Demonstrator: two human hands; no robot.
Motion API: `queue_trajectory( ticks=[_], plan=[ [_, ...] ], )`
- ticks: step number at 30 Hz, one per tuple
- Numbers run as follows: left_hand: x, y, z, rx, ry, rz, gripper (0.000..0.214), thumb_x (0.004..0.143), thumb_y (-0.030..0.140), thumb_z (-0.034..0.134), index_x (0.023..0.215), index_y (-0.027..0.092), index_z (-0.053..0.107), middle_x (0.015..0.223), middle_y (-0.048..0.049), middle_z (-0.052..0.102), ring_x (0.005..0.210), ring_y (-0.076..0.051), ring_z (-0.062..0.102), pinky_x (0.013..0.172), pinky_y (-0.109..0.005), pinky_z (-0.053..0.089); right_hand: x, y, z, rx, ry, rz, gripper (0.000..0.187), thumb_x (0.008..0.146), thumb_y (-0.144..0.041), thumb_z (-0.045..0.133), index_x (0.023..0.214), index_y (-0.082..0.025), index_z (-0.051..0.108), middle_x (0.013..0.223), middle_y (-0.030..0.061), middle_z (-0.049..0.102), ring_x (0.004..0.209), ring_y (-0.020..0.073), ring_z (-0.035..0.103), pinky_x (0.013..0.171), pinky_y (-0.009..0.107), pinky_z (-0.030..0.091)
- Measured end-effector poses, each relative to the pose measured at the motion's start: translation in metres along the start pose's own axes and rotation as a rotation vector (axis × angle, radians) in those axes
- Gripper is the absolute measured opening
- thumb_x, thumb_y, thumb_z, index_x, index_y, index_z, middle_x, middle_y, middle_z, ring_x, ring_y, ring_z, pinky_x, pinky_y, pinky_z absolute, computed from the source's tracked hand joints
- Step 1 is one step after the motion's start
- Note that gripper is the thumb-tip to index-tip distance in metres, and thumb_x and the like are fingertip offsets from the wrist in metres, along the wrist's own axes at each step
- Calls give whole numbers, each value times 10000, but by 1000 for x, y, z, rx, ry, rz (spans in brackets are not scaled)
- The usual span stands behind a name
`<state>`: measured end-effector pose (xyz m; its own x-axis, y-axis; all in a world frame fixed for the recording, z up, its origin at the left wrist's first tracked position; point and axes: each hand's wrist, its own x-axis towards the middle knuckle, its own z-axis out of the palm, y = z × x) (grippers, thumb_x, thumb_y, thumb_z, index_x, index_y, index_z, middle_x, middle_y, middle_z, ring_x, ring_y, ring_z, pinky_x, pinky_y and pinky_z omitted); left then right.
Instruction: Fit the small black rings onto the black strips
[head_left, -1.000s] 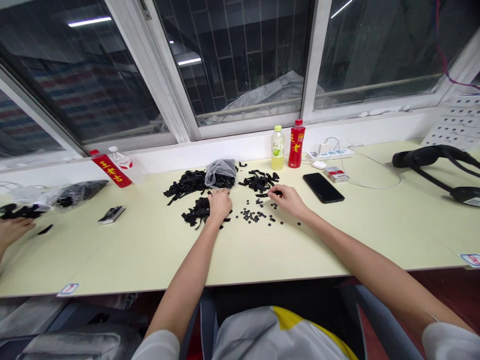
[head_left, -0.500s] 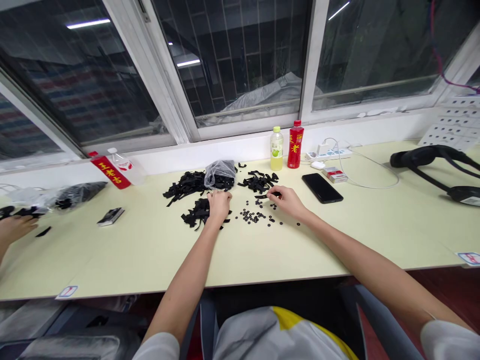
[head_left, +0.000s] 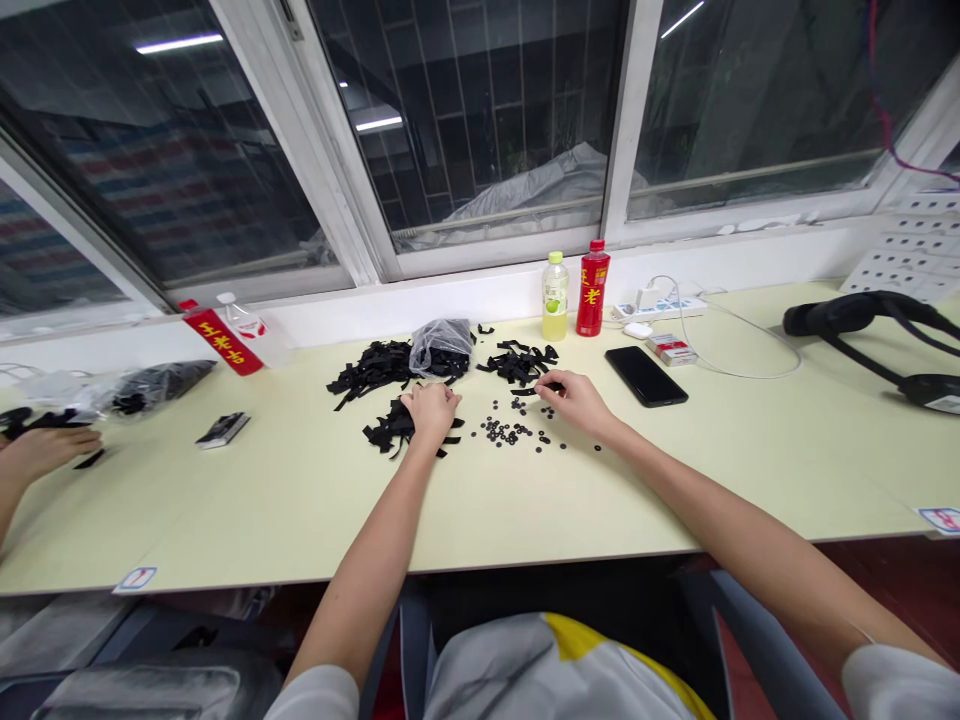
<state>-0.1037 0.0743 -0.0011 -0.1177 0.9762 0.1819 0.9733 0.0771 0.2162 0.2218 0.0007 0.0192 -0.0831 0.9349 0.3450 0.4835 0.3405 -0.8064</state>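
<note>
My left hand [head_left: 433, 408] rests on the nearer pile of black strips [head_left: 386, 428], its fingers curled down. What lies under its fingertips is hidden. To the right, my right hand [head_left: 576, 402] pinches a short, flat black strip [head_left: 523, 392] between thumb and fingertips, low over the table. Small dark washer-like rings [head_left: 504, 433] lie scattered between my hands. Behind them are a second heap of black strips [head_left: 375, 368], a clear plastic bag [head_left: 441, 346] of strips and a smaller group of strips [head_left: 517, 362].
A phone [head_left: 646, 377], a small red-and-white box [head_left: 672, 350] and a power strip [head_left: 660, 308] are on the right. Bottles [head_left: 555, 298] stand by the window wall. A headset [head_left: 877, 340] lies far right. At far left, another person's hand [head_left: 49, 452] is near black strips.
My left hand has shifted slightly left and lower over the nearer pile. My right hand stays almost still with its strip. The other person's hand has moved right.
</note>
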Motion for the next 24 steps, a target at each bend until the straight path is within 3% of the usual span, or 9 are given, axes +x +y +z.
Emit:
queue_trajectory(
  ticks=[3,8,13,18,24],
  plan=[
    [0,0,-5,-30,7,-30,215,1201,415,818,1115,267,947,1305,-200,955,1578,-511,727,1331,-639,500,0,0,-1,-3,-5,5,158,1074,-273,785,986,-263,916,1157,103,984,1022,312,866,961,418,666],
    [2,-9,-14,-46,44,-83,421,1323,317,549,1405,241,954,1426,-231,948,1520,-454,782,1296,-613,510,0,0,-1,12,2,-2,158,1076,-265,783,989,-267,915,1165,104,983,1034,315,864,963,419,663],
    [7,-15,-14,-28,-8,-92,335,1261,316,652,1263,251,980,1330,-218,965,1463,-459,837,1289,-601,533,1,-1,-1,19,-2,-10,149,1072,-275,796,978,-270,912,1138,96,977,1036,316,866,956,414,670],
    [12,-20,-18,-43,-108,-53,227,1162,465,854,1090,284,971,1200,-133,994,1318,-410,900,1316,-550,548,1,-2,-2,9,2,-14,135,1061,-280,807,976,-274,912,1140,96,977,1045,323,869,962,422,679],
    [15,-20,-19,0,-172,-27,229,1105,461,907,968,279,934,1173,-127,1003,1374,-403,898,1327,-536,550,0,-4,-1,8,-3,-19,164,1063,-250,773,988,-266,917,1153,102,979,1068,324,882,1000,429,687]
  ],
)
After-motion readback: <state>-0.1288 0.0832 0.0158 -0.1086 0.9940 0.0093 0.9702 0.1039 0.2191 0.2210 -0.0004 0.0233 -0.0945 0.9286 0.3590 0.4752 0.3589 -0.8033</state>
